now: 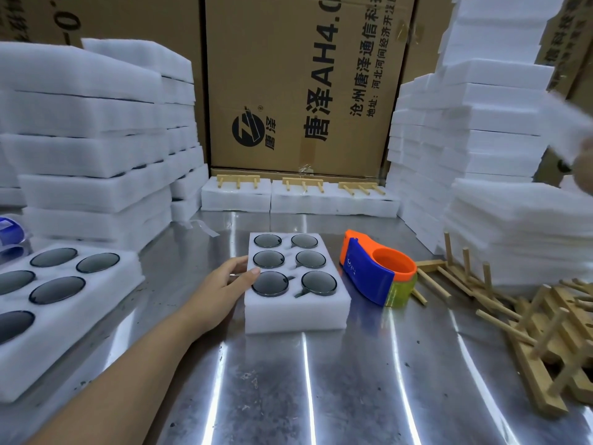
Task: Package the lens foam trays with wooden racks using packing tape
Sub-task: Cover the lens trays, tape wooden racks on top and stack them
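Left hand (pixel 221 290) has its fingers curled on the left edge of the six-lens foam tray (pixel 296 316), mid tabletop, long axis near-to-far. Wooden racks (pixel 526 364) are piled off right, past the tape dispenser (pixel 378 268), nearer the blurry right hand (pixel 582 170); can't tell its grip.

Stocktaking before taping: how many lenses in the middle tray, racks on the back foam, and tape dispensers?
Dark round lenses in white foam tray: 6
Wooden peg racks on back foam blocks: 3
Orange-and-blue plastic tape dispenser: 1
Total: 10

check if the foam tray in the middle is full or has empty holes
Full. All six round holes in the foam tray hold a dark lens; none shows bare foam.
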